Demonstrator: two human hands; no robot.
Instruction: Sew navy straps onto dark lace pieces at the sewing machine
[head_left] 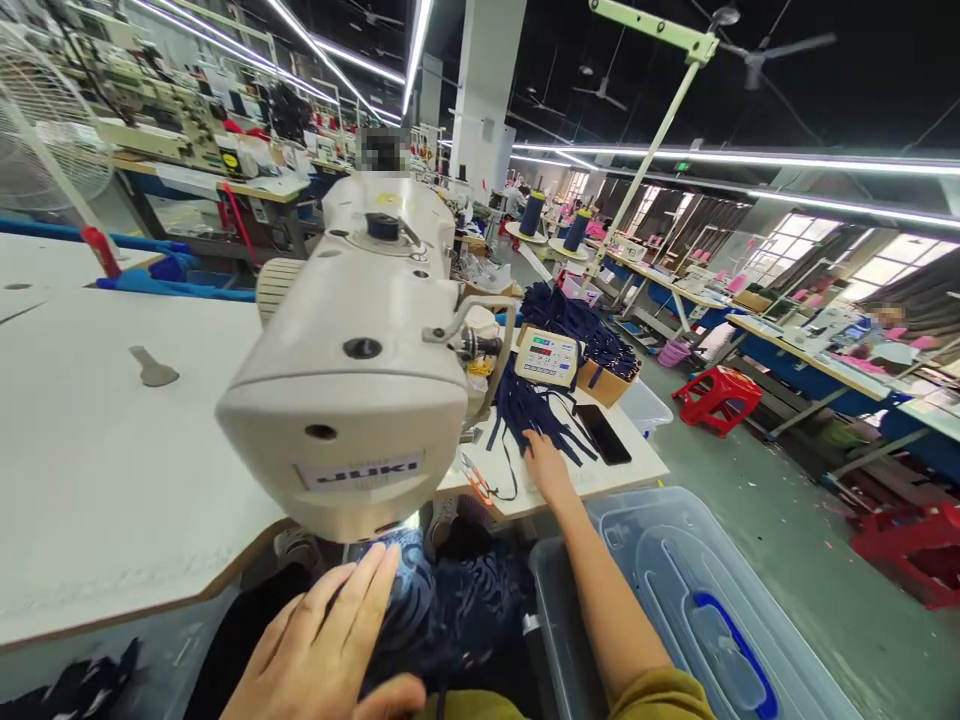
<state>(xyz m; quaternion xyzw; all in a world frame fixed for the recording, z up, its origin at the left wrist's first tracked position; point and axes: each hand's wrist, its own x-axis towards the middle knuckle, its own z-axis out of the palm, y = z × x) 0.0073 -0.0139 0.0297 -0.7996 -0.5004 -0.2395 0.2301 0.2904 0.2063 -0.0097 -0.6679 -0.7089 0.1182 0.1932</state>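
Note:
My left hand [322,630] lies with its fingers stretched out on a dark blue patterned fabric [450,610], its fingertips just below the sewing machine head [352,400]. The fabric hangs down over my lap; a light shines on it beneath the machine. To the right, my right hand [546,468] reaches out to a bundle of navy fabric strips [521,405], with its fingertips drawn together on the lower ends. Thread snips with orange handles [477,480] lie left of that hand, and a black phone [603,434] lies to its right.
A control panel [547,358] stands behind the strips, before a cardboard box [609,382] heaped with more navy strips. A lidded plastic bin [705,590] sits beside my right arm. The white table [112,450] extends left, bearing a small metal piece [154,370]. A red stool [718,398] stands on the floor.

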